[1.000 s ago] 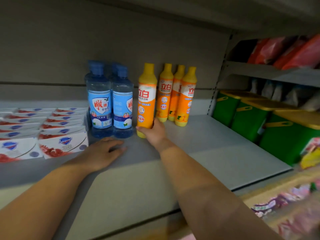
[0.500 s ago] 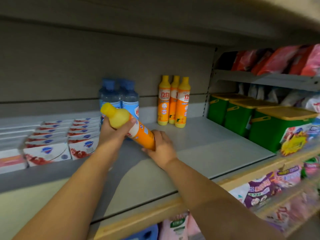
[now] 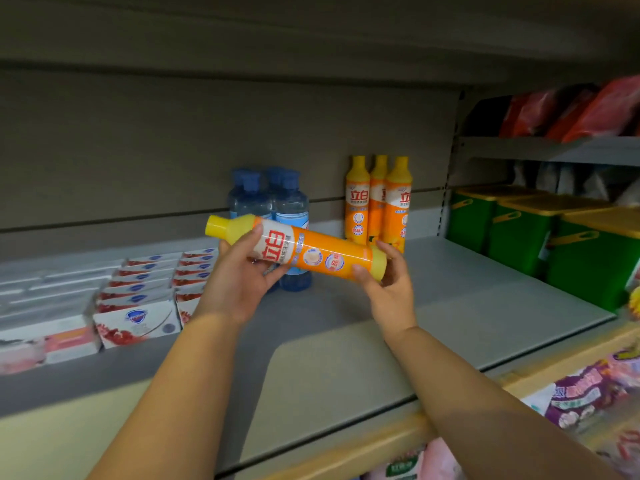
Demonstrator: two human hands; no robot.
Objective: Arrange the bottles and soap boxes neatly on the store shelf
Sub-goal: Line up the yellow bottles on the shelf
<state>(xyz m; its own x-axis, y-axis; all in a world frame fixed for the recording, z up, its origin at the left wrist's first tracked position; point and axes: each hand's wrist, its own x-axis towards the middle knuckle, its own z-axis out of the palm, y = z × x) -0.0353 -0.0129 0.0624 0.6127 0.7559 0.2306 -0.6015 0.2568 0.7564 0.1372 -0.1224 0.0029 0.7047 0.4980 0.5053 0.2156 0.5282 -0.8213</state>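
orange detergent bottle lies sideways above the shelf; your left grip clamps its label end, your right grip its base; blue bottles stand just behind.

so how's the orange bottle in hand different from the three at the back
The held bottle lies nearly sideways, cap left, off the shelf; the three standing bottles are upright on it. The left hand and right hand grip the held bottle; the three are untouched. Both: orange body, yellow cap.

Dim light, seemingly from overhead; soft shadows crossed the shelf; left and lower-right edges were blurred, bowed.
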